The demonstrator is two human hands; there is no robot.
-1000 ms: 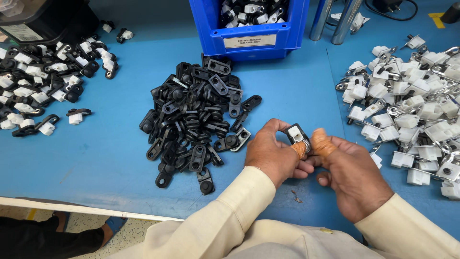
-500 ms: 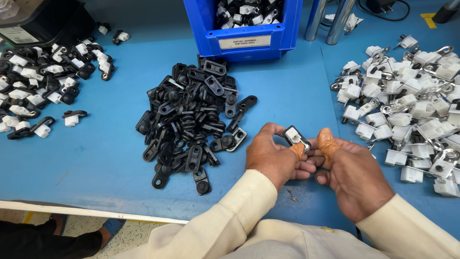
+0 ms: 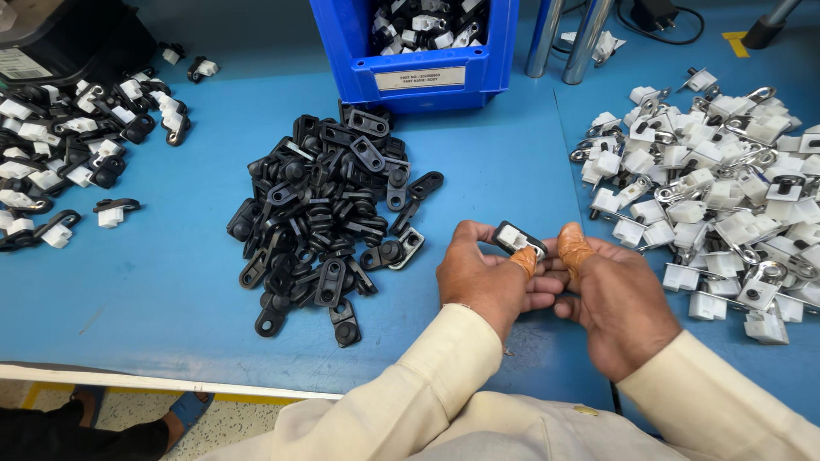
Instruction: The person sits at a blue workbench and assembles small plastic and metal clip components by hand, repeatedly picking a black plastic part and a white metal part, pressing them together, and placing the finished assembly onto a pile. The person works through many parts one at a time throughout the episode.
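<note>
Pinched between both thumbs: black clip (image 3: 517,239) with white insert. Left hand (image 3: 487,277) and right hand (image 3: 611,299) are held knuckles-up, touching, beside black clip pile (image 3: 329,218).

Black clips (image 3: 329,218) – blue table (image 3: 145,282) (white clips (image 3: 717,188) right).

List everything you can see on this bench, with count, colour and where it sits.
black clips: one large pile, black, table centre
white and metal parts: one large pile, white and silver, table right
assembled clips: many, black with white, table left
bin: one, blue, holds mixed parts, back centre
metal posts: two, silver, right of bin
table: one, blue
small clip: one, black and white, held between both hands
left hand: orange fingertip cover
right hand: orange thumb cover
</note>
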